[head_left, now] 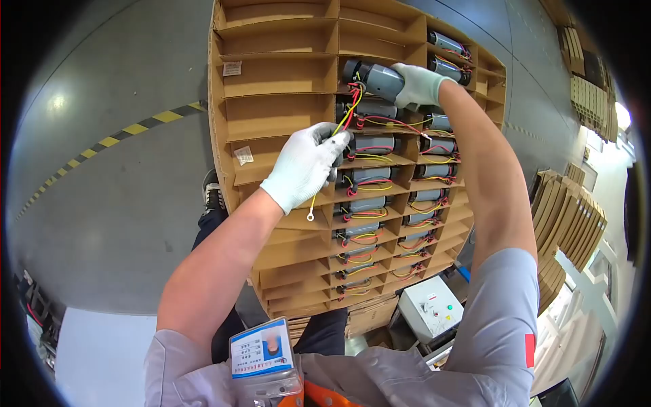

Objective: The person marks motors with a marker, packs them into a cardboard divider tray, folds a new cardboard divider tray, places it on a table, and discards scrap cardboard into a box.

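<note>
My right hand (415,85), in a white glove, grips the right end of a grey cylindrical motor (382,80) with a black end cap. The motor is held over a cardboard divider box (278,108). From its left end run red and yellow wires (353,108), pinched between the gloved fingers of my left hand (308,161). A yellow wire ending in a ring terminal (310,216) hangs below that hand. Just under the held motor lies another motor (373,108) in its compartment. More motors with coiled wires (371,178) fill two columns toward me.
A white control box (431,308) with buttons stands at the near right of the cardboard box. Stacked cardboard dividers (569,224) are on the right. Yellow-black floor tape (135,129) crosses the grey floor on the left. My badge (263,349) hangs in front of me.
</note>
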`<state>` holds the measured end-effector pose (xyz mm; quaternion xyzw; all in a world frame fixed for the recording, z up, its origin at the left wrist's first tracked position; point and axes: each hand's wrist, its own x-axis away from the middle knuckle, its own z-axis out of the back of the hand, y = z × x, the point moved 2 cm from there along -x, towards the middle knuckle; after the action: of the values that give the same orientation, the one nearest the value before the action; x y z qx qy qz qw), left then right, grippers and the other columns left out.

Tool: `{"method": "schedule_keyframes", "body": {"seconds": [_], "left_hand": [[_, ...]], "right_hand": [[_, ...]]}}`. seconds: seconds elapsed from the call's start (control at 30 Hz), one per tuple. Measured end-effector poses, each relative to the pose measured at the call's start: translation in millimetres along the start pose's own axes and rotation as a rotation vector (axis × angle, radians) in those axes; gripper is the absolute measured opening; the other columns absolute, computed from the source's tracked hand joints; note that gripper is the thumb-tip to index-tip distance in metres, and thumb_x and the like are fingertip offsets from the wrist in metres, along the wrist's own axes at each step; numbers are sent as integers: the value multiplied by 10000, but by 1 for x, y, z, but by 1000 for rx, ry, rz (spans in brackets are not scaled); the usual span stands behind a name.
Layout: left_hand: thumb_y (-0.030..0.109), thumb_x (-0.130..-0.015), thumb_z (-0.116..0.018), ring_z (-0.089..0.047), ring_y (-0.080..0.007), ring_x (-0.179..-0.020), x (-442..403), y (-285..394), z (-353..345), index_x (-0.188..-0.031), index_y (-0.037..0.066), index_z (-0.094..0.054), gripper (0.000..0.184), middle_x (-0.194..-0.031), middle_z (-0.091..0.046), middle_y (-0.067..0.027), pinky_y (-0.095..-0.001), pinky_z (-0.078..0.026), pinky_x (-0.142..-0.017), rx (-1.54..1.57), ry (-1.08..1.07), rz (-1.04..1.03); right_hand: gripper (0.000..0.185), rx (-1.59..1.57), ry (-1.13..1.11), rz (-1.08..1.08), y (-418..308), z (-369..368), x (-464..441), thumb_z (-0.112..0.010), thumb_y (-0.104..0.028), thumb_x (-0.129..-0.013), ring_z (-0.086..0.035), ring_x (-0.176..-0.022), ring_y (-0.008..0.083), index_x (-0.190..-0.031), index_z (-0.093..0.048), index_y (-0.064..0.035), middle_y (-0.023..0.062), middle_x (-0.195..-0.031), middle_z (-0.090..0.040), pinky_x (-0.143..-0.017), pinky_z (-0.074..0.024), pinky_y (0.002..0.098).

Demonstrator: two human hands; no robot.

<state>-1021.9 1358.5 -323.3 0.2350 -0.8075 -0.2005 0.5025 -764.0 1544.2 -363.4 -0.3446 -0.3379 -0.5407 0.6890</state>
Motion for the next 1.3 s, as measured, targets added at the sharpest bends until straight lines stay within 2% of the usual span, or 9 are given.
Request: {"method": "schedule_keyframes", "body": {"seconds": [0.1, 0.3, 0.43, 0.63, 0.7, 0.8, 0.97, 1.07, 1.3], "left_hand": [[307, -1077, -616, -502, -65, -636, -7, -5, 3, -1211, -29, -665, 365, -805, -584, 23, -255, -467, -576, -7, -14, -46], [296, -1083, -604, -509, -73, -640, -42, -30, -1, -1221, -36, -675, 366, -793, -605, 5, -256, -454, -586, -37, 54, -112], [288, -1076, -611, -528, -99, -609, -72, -42, -14, -1256, -33, -686, 376, -775, -632, -21, -294, -459, -570, -266, 64, -240], [340, -1076, -596, -654, -203, -677, -68, -44, -25, -1303, -34, -683, 446, -842, -730, -112, -367, -536, -664, -434, 38, -262], [399, -1074, -578, -736, -347, -968, -64, -47, -18, -1369, -29, -637, 523, -1068, -760, -218, -433, -559, -879, -574, 52, -354], [445, -1058, -581, -486, -409, -1444, -42, -51, 0, -1520, -66, -458, 700, -1535, -507, -297, -415, -379, -1198, -576, 305, -402], [293, -1011, -684, -540, -385, -1375, 62, -106, 75, -1438, -78, -535, 585, -1433, -576, -259, -407, -410, -1170, -527, 350, -267], [188, -980, -720, -593, -370, -1309, 136, -141, 108, -1377, -73, -582, 495, -1356, -625, -240, -400, -450, -1130, -663, 378, -119], [148, -948, -740, -672, -374, -1153, 141, -170, 113, -1260, -34, -655, 371, -1189, -707, -208, -417, -527, -1014, -812, 337, -81]], "right_hand": [[903, 69, -60, -52, -13, 2, -21, -793, -174, -710, -719, -1059, 345, -1546, -466, -70, 203, -1184, -728, -923, -591, 427], [460, 233, 710, 66, 25, -29, -31, -655, -386, -980, -687, -1114, 417, -1285, -686, -44, 208, -1229, -729, -984, -537, 470], [660, -745, 84, -216, -18, -46, 39, -601, -635, -989, -628, -717, 233, -982, -748, 9, 104, -813, -699, -739, -535, 375], [259, -1204, -172, -114, -47, -64, 46, -727, -324, -1002, -538, -616, 68, -1018, -699, -68, -7, -762, -636, -518, -399, 243], [231, -1228, -234, -37, -49, -63, 41, -742, -309, -994, -553, -630, 46, -1011, -681, -87, -31, -772, -631, -489, -396, 224], [250, -1441, 52, -25, -31, -51, 24, -759, -317, -991, -550, -632, 49, -1075, -666, -101, -38, -786, -613, -510, -413, 217], [267, -1586, 330, -122, 39, -63, -27, -730, -296, -1003, -713, -825, 175, -1138, -673, -73, 76, -971, -764, -693, -555, 331], [256, -119, 607, -85, 38, -64, -25, -682, -264, -961, -728, -1071, 360, -1126, -721, -72, 197, -1095, -756, -904, -558, 475], [227, 696, 244, -177, 36, -60, -39, -616, -143, -945, -755, -1074, 313, -1079, -800, -143, 130, -1125, -793, -916, -529, 474]]}}
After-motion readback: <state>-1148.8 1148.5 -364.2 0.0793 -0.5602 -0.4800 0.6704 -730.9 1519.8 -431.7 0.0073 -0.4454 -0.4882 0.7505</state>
